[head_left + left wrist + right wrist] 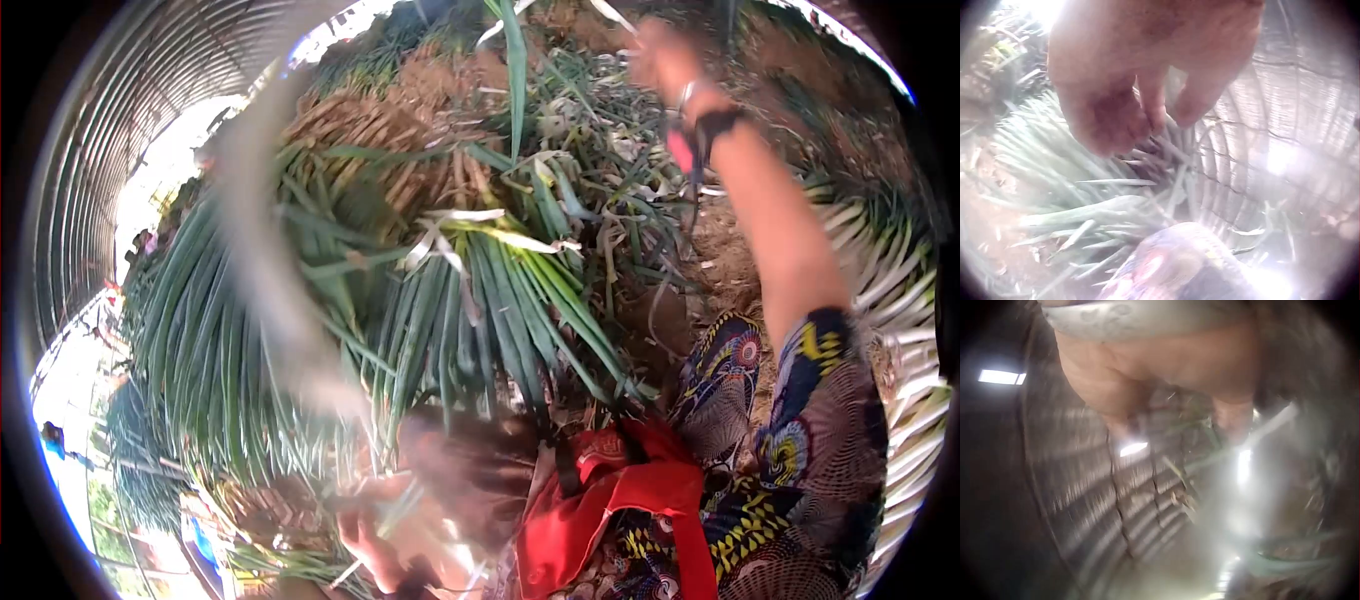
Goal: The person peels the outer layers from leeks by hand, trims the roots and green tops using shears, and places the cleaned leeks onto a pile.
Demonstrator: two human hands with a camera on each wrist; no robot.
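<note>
The right hand [665, 65] is stretched out at the top of the head view, blurred, with a white stalk [612, 15] at its fingers. In the right wrist view a pale stalk [1279, 425] crosses the fingertips of the right hand [1166, 362]. Low in the head view is the left hand [370, 540], also blurred. Seen from the left wrist, the left hand [1154, 69] has bent fingers over green onion leaves [1054, 150]; whether it grips any is unclear. Long green onions [480, 300] fan out in front of the person.
Loose leaves and trimmings [620, 150] litter the ground beyond the bunches. More onions, white stems [900, 340] showing, line the right side. A ribbed curved wall [90, 150] rises at the left. Red cloth [610, 490] lies on the patterned clothing [820, 450].
</note>
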